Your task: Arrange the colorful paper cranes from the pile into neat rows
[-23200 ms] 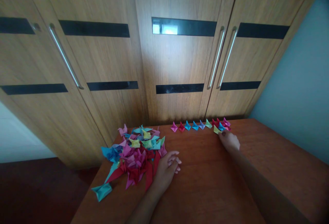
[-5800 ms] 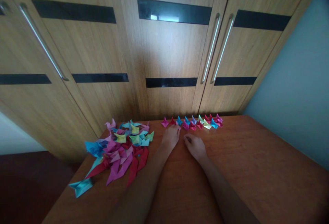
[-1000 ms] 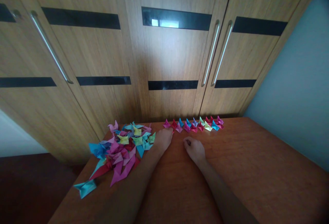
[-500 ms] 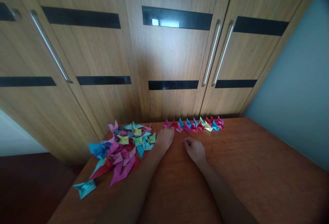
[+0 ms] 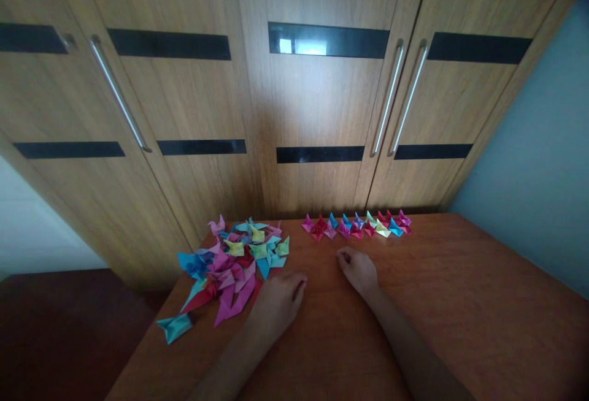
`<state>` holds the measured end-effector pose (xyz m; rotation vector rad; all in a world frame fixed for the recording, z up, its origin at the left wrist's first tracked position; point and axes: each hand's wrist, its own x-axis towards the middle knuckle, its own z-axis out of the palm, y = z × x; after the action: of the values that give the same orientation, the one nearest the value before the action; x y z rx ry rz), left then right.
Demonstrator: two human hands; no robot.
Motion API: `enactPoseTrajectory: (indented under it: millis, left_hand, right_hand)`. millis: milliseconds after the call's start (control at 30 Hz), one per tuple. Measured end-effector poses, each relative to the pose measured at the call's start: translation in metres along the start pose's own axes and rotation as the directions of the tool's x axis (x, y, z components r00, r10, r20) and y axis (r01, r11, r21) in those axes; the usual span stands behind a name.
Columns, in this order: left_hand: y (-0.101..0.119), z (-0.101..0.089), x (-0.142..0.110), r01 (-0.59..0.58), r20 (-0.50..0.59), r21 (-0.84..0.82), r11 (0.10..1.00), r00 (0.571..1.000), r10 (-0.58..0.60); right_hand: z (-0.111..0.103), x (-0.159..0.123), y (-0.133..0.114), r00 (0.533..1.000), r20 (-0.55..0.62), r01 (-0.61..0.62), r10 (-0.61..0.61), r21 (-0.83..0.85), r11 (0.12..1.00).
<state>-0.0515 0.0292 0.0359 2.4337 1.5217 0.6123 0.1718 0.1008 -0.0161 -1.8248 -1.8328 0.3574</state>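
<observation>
My left hand (image 5: 278, 295) hovers low over the table beside the pile, its fingers curled together with nothing visible in them. Left of it lies a loose heap of origami figures (image 5: 234, 275) in pink, red, blue, teal and yellow paper. My right hand (image 5: 358, 269) rests on the table with loosely curled fingers, no object showing in it. Just beyond that hand, small origami pieces stand in two close rows; a red origami piece (image 5: 318, 228) is near their left end, by a pink origami piece (image 5: 307, 223). A yellow origami piece (image 5: 382, 228) sits farther right.
The reddish-brown wooden table (image 5: 442, 303) reaches back to a wooden wardrobe (image 5: 317, 100) with metal handles (image 5: 388, 97). A teal origami piece (image 5: 175, 328) lies apart near the table's left edge. A blue-grey wall (image 5: 534, 174) borders the right side.
My left hand has drawn back from the left end of the rows toward me, leaving the red origami piece uncovered there. My right hand stays in place; the view has shifted slightly.
</observation>
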Motion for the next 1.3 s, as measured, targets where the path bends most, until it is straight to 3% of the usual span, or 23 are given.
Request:
enactPoseTrajectory:
  millis: [133, 433, 833, 1167, 1300]
  left_hand:
    - [-0.011, 0.002, -0.026, 0.044, 0.026, -0.056, 0.997, 0.999, -0.043]
    - [-0.026, 0.004, -0.025, 0.077, -0.052, -0.11, 0.991, 0.995, -0.083]
    - [-0.06, -0.009, -0.013, 0.217, -0.319, 0.035, 0.976, 0.928, -0.195]
    - [-0.05, -0.012, 0.006, 0.188, -0.289, 0.266, 0.946, 0.951, -0.108]
    - [-0.041, -0.011, 0.02, 0.14, -0.207, 0.307, 0.941, 0.975, -0.077]
  right_hand:
    - [0.001, -0.001, 0.0, 0.999, 0.019, 0.028, -0.028, -0.003, 1.0]
    - [0.002, -0.004, 0.003, 0.998, 0.024, 0.06, -0.061, 0.029, 0.998]
    - [0.004, -0.003, 0.006, 0.996, 0.016, 0.09, -0.09, 0.043, 0.995]
    - [0.01, 0.001, 0.012, 0.995, 0.017, 0.1, -0.101, 0.037, 0.994]
    - [0.01, 0.001, 0.012, 0.995, 0.007, 0.103, -0.103, 0.05, 0.993]
